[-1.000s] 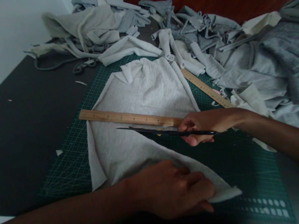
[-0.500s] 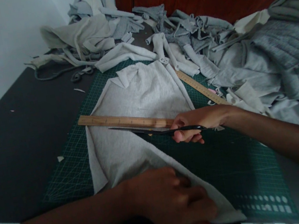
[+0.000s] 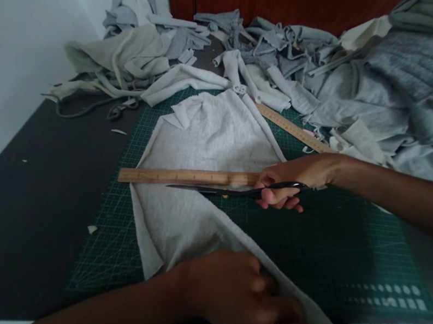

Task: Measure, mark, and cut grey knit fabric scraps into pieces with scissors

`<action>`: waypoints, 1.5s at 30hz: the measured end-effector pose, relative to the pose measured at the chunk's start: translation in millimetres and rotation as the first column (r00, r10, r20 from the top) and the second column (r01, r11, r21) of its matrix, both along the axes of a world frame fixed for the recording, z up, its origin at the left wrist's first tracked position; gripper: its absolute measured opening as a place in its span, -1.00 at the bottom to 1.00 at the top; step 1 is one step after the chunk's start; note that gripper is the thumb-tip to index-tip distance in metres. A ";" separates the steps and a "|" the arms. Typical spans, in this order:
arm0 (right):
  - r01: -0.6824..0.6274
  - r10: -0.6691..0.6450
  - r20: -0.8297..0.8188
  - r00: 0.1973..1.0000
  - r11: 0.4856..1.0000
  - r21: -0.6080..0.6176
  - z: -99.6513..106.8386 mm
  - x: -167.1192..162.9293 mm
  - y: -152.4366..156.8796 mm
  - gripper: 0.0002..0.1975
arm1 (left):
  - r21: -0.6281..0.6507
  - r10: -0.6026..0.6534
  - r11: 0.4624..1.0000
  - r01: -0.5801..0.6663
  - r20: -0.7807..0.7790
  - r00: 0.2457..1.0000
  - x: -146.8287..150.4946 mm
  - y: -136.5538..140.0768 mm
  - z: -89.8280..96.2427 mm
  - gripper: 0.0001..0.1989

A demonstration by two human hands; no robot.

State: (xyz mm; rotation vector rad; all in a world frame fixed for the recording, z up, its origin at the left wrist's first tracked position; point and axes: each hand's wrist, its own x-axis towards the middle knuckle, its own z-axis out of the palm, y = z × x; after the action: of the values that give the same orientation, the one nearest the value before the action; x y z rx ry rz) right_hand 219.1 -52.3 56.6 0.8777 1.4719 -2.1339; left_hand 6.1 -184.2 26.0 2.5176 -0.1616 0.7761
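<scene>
A pale grey piece of fabric [image 3: 212,135] lies on the green cutting mat [image 3: 322,249], part-cut, with its near flap folded toward me. My right hand [image 3: 279,187] is closed on black-handled scissors [image 3: 221,192], whose blades point left along the cut. A wooden ruler [image 3: 177,175] lies across the fabric just beyond the blades, its right end hidden by that hand. Close to me, my left hand [image 3: 252,300] is closed on the near flap of the fabric, at the table's front edge. Its fingertips are partly hidden.
A second wooden ruler [image 3: 291,127] lies slantwise at the right, partly under the cloth. Heaped grey fabric scraps [image 3: 128,55] fill the back left, and more folded grey cloth [image 3: 415,57] is piled at the right. Small offcuts [image 3: 92,228] dot the dark tabletop [image 3: 42,213].
My left hand has moved down toward me, drawing the near flap of fabric with it. The scissors and right hand have shifted slightly right and down in the view, along with the whole scene.
</scene>
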 end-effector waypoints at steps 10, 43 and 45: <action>-0.001 0.001 -0.005 1.000 1.000 -0.023 1.5 5.7 -0.9 -0.30 | -0.025 -0.079 0.997 0.078 -0.013 0.997 -2.4 -2.8 -3.5 -0.73; -0.018 0.018 -0.026 1.000 1.000 -0.004 10.2 7.0 -8.3 -0.23 | -0.024 -0.004 1.000 0.001 -0.134 0.991 15.6 -5.5 -10.3 -0.78; -0.020 0.020 -0.008 1.000 1.000 0.006 15.3 11.4 -7.3 -0.16 | 0.000 -0.057 0.998 0.057 -0.065 0.996 11.0 -2.8 -4.1 -0.77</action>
State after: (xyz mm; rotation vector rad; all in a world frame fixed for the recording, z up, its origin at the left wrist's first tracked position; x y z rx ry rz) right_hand 230.4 -59.6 71.9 0.8541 1.4857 -2.1213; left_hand 17.1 -187.0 21.9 2.5246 -0.2104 0.6706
